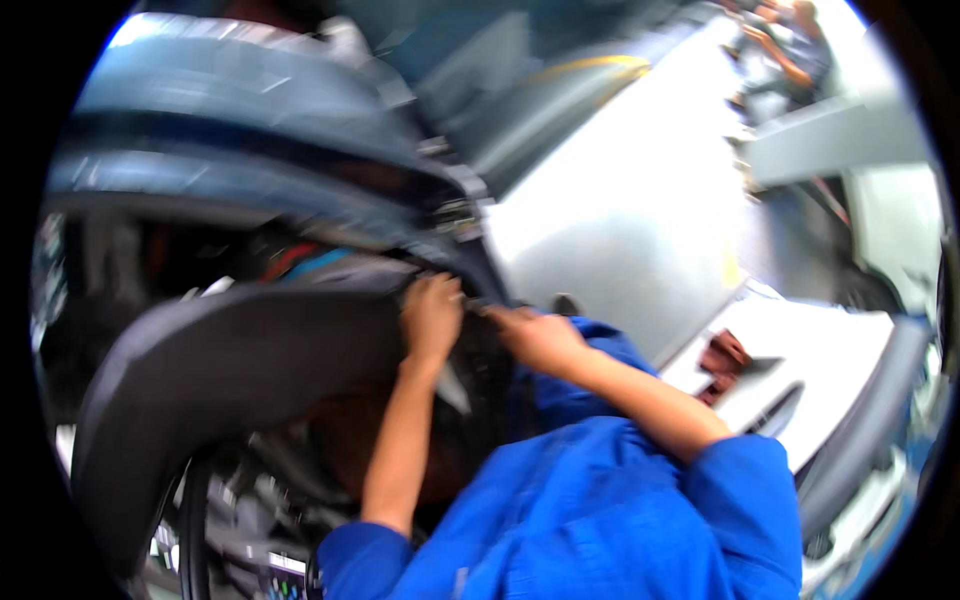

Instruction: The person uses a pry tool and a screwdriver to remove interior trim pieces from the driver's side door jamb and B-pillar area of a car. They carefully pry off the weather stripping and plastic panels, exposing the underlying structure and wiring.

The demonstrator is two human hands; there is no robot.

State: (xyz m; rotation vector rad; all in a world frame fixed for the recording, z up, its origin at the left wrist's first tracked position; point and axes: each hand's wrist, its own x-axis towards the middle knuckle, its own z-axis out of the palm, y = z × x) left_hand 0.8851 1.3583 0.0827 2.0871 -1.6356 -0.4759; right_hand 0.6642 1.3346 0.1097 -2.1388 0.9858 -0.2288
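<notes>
A wide, dark grey curved panel [270,345] arcs across the left of the head view, in front of a blue-grey vehicle body. At the panel's right end, my left hand [432,318] has its fingers bent over the edge, gripping it. Just to the right, my right hand [540,338] is closed, its fingertips pinched at a small dark part beside a metal latch-like fitting [457,217]. Blur hides what that part is. Both forearms come up from blue sleeves.
Blue-grey bodywork [250,95] fills the upper left. Dark parts and cables [250,490] lie below the panel. At right, a white-topped cart [840,350] bears a reddish-brown cloth or glove [722,362] and dark items. Another person [790,50] sits at the far upper right.
</notes>
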